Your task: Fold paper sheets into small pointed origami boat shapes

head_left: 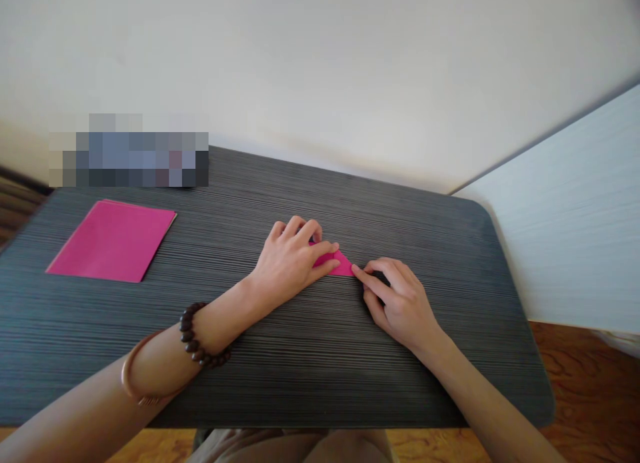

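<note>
A small folded piece of pink paper lies on the dark table, its right end narrowing to a point. My left hand covers the paper's left part, with thumb and index finger pressed down on it and the other fingers bent. At the pointed right corner, the index fingertip of my right hand touches the paper; its other fingers are curled. Much of the paper's left side is hidden under my left hand. A stack of square pink paper sheets lies farther left, apart from both hands.
The dark grained table has rounded corners and meets a pale wall at the back. A blurred-out object stands at the back left. To the right is a white panel, above a wooden floor.
</note>
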Demonstrator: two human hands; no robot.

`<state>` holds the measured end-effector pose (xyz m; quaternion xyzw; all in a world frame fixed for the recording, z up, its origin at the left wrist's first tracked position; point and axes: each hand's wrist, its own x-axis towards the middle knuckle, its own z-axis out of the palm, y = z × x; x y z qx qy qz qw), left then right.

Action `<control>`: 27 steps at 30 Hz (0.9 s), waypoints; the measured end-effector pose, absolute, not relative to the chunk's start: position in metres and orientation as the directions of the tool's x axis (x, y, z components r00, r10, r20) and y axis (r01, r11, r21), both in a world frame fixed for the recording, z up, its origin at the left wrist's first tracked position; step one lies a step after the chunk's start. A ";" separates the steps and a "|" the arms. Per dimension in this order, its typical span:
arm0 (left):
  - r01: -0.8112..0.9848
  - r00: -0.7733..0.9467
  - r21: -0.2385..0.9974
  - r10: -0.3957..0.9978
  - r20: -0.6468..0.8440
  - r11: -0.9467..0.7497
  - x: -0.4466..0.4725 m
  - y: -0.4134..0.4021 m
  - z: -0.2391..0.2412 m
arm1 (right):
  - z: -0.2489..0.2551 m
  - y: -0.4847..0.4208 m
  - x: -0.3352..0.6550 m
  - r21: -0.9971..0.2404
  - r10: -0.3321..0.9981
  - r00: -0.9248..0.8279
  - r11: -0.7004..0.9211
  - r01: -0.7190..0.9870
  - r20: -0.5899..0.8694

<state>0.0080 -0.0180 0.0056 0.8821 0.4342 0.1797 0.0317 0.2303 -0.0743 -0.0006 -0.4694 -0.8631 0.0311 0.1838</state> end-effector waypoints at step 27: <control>0.776 0.535 0.250 0.814 0.227 -0.579 0.007 -0.019 0.009 | 0.003 -0.058 0.223 -0.058 0.763 -0.578 0.616 0.785 0.288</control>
